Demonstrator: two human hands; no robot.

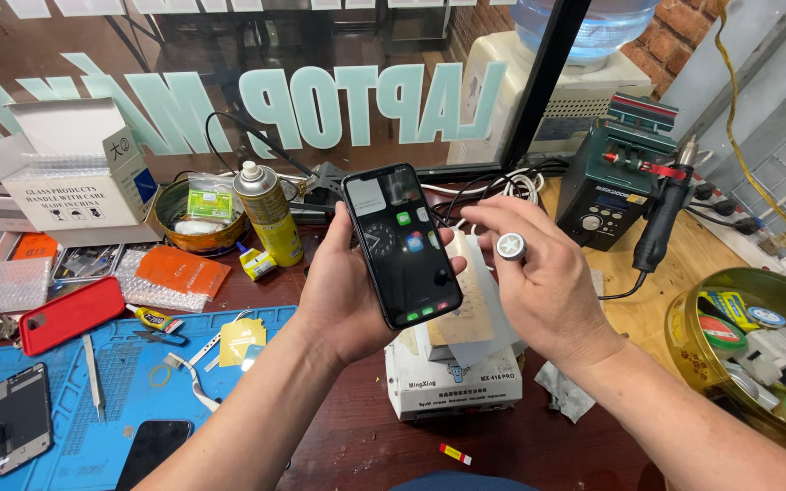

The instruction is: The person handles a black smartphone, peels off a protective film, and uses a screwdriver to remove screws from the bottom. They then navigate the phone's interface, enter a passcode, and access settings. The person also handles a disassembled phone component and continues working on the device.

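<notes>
Above the tabletop (366,436), smartphone (401,244) upright in left hand (343,295), grip wrapped round its edges; screen lit, assembled. Right hand (539,273) grip pinches a small round-capped tool (510,246) beside it. Spare phone parts lie unused on blue mat (75,400).

This was a phone repair shop, its workbench crowded with the trade's gear. A blue repair mat (111,409) carried tweezers (93,364), a bare phone frame (22,418) and loose parts. A soldering station (613,177) stood by its hot-air handle (664,218), with a spray can (267,211) and a bowl of tape rolls (757,350) close by. A glass shopfront (229,82) (lettered for the street, so reversed here) stood just behind the bench.
</notes>
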